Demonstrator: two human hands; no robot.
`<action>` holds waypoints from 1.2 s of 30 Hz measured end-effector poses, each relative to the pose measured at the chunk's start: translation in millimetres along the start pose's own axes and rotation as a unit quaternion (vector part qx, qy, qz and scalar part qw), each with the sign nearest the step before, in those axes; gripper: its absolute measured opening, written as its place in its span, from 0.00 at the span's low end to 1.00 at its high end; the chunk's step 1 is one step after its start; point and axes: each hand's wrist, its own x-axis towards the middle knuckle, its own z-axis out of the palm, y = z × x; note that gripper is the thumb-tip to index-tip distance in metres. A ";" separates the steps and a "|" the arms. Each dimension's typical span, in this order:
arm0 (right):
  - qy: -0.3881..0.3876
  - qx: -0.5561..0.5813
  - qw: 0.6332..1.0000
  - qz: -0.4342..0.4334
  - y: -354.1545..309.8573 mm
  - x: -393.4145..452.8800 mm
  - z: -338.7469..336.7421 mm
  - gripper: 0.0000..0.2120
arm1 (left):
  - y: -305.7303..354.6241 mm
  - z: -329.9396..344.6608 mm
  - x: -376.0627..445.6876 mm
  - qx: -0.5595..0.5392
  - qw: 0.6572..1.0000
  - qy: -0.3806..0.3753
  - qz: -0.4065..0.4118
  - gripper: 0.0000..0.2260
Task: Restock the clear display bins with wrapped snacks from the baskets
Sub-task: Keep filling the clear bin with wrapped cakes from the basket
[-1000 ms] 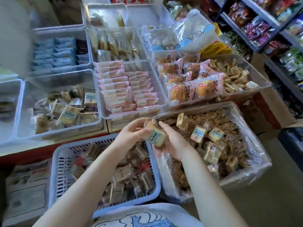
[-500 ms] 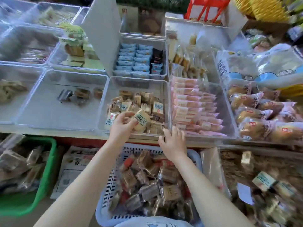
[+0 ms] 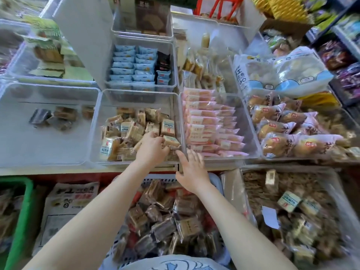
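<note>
While reaching into clear bin [image 3: 136, 100], left hand [image 3: 153, 148] seemingly pinching wrapped snack [image 3: 171, 141], right hand [image 3: 191, 170] spread.

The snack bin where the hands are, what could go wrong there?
The left hand is setting a snack at the bin's near right corner; it might slip over the rim. The right hand rests on that rim and could nudge the bin. The pile looks loose, so packs may topple.

I see a clear, glossy plastic bin [image 3: 136, 100], shiny film-wrapped snacks [image 3: 167, 127], a slotted plastic basket [image 3: 216, 182] and matt printed paper [image 3: 68, 201].
</note>
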 end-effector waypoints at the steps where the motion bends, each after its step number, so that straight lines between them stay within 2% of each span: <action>1: 0.024 0.038 0.999 -0.006 2.7 -2.7 -1.9 0.31 | 1.4 -0.9 -7.3 -0.007 1.000 0.026 -0.001 0.16; 3: 0.109 0.110 0.988 -0.016 12.8 -14.7 -4.5 0.28 | 6.9 -2.8 -28.0 -0.028 0.996 0.085 0.001 0.15; 5: 0.194 0.150 0.969 -0.004 30.6 -35.8 -2.2 0.23 | 20.4 -0.2 -51.3 -0.060 0.994 0.085 0.015 0.12; 9: 0.235 0.204 0.947 0.085 84.8 -88.0 10.2 0.19 | 68.8 31.0 -90.7 -0.066 0.994 -0.064 0.063 0.07; 13: 0.265 0.206 0.925 0.181 163.7 -137.1 19.6 0.17 | 126.8 87.7 -110.4 -0.030 0.979 -0.179 0.095 0.10; 15: 0.284 0.175 0.905 0.264 210.3 -167.0 22.9 0.17 | 154.4 116.1 -117.7 -0.021 0.969 -0.220 0.110 0.11; 18: 0.247 0.107 0.865 0.423 276.0 -217.6 29.1 0.21 | 189.8 155.4 -128.0 -0.018 0.961 -0.251 0.117 0.09; 21: 0.133 0.102 0.850 0.499 321.7 -255.8 44.1 0.30 | 219.9 187.4 -137.3 -0.006 0.960 -0.251 0.125 0.08; 24: 0.075 0.128 0.871 0.468 337.3 -267.7 55.6 0.35 | 241.6 209.0 -144.9 -0.004 0.958 -0.253 0.133 0.07; 26: 0.084 0.138 0.888 0.431 335.6 -265.2 57.2 0.34 | 251.8 216.9 -148.5 -0.004 0.957 -0.255 0.135 0.07; 29: 0.132 0.195 0.887 0.397 325.8 -259.8 53.0 0.34 | 261.9 221.8 -150.3 0.003 0.957 -0.258 0.132 0.06; 33: 0.236 0.300 0.861 0.338 313.0 -260.5 29.0 0.38 | 263.9 214.9 -145.7 -0.026 0.959 -0.236 0.153 0.11; 34: 0.230 0.357 0.846 0.323 307.7 -258.8 19.6 0.36 | 261.2 209.5 -144.8 -0.029 0.959 -0.228 0.167 0.15; 36: 0.186 0.469 0.816 0.283 292.3 -252.9 -4.4 0.26 | 254.0 195.8 -143.1 -0.052 0.956 -0.220 0.186 0.23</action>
